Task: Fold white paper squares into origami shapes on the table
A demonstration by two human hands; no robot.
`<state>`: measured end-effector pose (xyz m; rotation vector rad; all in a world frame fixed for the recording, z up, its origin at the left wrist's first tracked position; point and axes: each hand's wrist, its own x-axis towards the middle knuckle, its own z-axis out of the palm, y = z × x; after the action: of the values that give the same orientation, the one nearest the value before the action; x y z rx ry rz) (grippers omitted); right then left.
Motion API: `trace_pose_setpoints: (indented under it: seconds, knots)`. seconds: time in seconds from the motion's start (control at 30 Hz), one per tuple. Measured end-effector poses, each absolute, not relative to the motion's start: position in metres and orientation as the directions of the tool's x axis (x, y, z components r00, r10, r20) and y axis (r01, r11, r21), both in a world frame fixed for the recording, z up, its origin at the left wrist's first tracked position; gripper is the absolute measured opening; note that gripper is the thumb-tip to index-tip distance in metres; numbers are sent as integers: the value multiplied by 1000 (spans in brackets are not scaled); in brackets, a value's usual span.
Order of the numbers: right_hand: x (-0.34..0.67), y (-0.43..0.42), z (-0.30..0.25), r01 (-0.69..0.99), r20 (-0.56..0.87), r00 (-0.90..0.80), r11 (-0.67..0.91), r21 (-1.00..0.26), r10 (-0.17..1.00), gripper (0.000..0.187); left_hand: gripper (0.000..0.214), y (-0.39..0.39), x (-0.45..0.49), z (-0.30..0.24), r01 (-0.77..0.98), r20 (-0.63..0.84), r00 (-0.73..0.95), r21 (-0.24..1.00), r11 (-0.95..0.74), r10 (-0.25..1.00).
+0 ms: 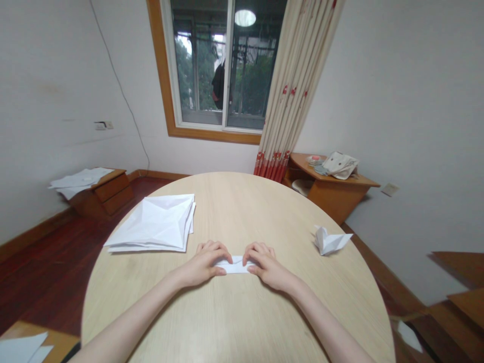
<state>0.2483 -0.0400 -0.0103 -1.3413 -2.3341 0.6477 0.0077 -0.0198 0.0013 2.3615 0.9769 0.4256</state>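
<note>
A small folded strip of white paper point(235, 265) lies on the round light-wood table point(234, 312) in front of me. My left hand point(206, 262) presses its left end, fingers curled and thumb pinching the edge. My right hand point(264, 262) holds the right end the same way, fingers bent down onto the paper. Only the middle of the strip shows between the two hands.
A stack of creased white sheets point(155, 224) lies at the table's left. A folded white paper figure point(329, 241) sits at the right edge. Low wooden cabinets stand by the left wall point(104, 191) and under the curtain point(333, 189), both with things on top.
</note>
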Motion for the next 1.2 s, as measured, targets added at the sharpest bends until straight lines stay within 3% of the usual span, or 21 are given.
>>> trace_pose_setpoints:
  seconds: [0.23,0.43,1.2]
  knots:
    - [244,-46,-4,650,223,-523,554,-520,822,23,23,-21,8,-5,419,232,707,623,-661,668]
    - [240,-48,-4,538,297,-585,635,-554,754,28,20,-21,7,-7,424,260,718,572,-702,645]
    - [233,-59,8,633,268,-619,671,-387,738,28,15,-25,11,-3,436,304,708,520,-734,637]
